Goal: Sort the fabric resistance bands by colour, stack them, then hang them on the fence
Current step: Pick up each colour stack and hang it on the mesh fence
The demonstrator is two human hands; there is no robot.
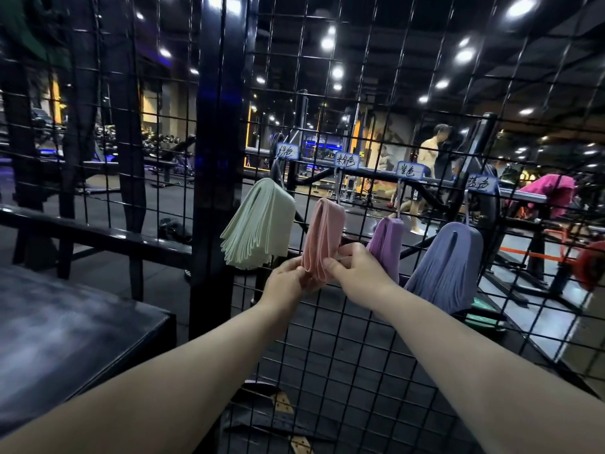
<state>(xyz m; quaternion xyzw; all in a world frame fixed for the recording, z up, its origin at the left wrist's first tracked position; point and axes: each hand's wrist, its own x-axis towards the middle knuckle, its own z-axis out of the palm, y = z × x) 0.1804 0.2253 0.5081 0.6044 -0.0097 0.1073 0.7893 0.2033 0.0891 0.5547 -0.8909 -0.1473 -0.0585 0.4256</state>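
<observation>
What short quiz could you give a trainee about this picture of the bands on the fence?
1. True or false: the left hand and the right hand both grip the pink bands.
2. Which bundle hangs furthest right on the fence? A. green B. purple C. blue
3. Fill in: ____ bundles of bands hang on the fence, each below a label.

Key: 1. true. 2. C, the blue bands. 3. four.
</observation>
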